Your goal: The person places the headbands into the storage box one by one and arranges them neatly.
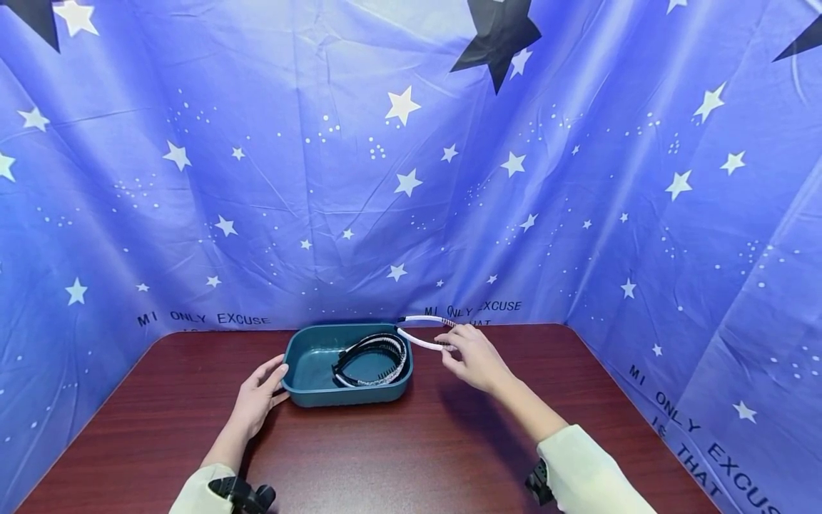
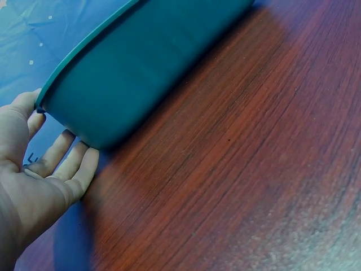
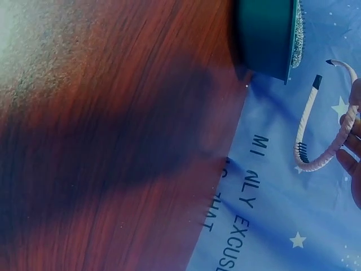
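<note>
My right hand point(image 1: 475, 357) pinches a pale pinkish-white headband point(image 1: 417, 341) and holds it raised just off the basin's right end. In the right wrist view, its wrapped band point(image 3: 307, 113) has dark tips and small comb teeth inside the curve. A dark green rectangular basin point(image 1: 347, 400) stands on the table. Several headbands point(image 1: 406, 357), black and glittery silver-white, lie stacked in its right half. At the basin's left end, my left hand point(image 1: 257, 396) grips it, thumb at the rim and fingers against the outer wall and lower edge.
The dark red wood-grain table point(image 1: 359, 457) reaches back to a blue star-printed cloth point(image 1: 347, 178), which hangs behind and along both sides. A black strapped device point(image 1: 240, 492) sits on the left wrist, another point(image 1: 538, 484) on the right.
</note>
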The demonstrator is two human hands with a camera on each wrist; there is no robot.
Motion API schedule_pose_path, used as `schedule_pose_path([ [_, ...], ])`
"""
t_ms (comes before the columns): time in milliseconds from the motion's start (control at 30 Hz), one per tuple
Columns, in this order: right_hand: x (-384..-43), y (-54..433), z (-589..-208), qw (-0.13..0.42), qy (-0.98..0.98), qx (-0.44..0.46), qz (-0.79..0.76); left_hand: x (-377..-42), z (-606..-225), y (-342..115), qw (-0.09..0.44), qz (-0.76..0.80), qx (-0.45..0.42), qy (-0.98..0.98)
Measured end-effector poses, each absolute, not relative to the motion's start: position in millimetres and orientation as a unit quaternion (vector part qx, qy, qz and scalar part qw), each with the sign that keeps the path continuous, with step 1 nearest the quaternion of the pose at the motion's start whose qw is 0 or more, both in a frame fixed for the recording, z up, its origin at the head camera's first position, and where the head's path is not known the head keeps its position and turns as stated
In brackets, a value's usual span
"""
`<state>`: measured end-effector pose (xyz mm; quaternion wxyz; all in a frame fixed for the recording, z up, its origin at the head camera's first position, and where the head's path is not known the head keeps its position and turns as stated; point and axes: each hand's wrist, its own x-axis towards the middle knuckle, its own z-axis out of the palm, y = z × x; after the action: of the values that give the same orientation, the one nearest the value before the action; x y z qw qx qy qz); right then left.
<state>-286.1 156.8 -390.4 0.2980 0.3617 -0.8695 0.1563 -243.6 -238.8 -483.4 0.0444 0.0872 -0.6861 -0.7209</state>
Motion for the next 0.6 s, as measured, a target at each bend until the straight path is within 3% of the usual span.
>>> schedule_pose_path([
  [600,-284.1,141.7,-387.7,0.28,-0.869,0.378,0.151,-243.5,-483.3,-238.4,0.044,-0.72,0.085,-0.688],
])
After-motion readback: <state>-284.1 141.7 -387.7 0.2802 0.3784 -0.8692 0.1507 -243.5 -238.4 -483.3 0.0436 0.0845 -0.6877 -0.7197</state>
